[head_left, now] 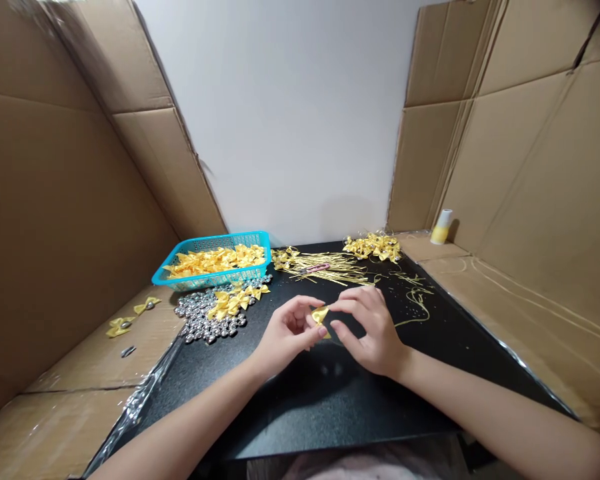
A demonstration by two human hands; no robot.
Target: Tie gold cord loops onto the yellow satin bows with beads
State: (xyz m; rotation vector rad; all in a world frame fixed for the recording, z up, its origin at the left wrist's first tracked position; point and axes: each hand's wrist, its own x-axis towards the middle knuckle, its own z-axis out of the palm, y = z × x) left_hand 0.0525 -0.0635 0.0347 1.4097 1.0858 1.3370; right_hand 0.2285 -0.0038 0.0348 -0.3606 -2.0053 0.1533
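My left hand (285, 333) and my right hand (370, 327) meet above the middle of the black table top (290, 400). Together they pinch a small yellow ribbon bow (321, 315) between their fingertips. Both hands have their fingers curled around it. A pile of small silver metal pieces (205, 320) with several yellow bows (235, 300) on it lies to the left of my left hand.
A teal plastic basket (215, 243) of yellow bows stands at the back left. Gold wire ties (330, 267) and a heap of finished bows (373, 245) lie at the back. A small roll (441, 227) stands at the right. Cardboard walls (55, 200) enclose both sides.
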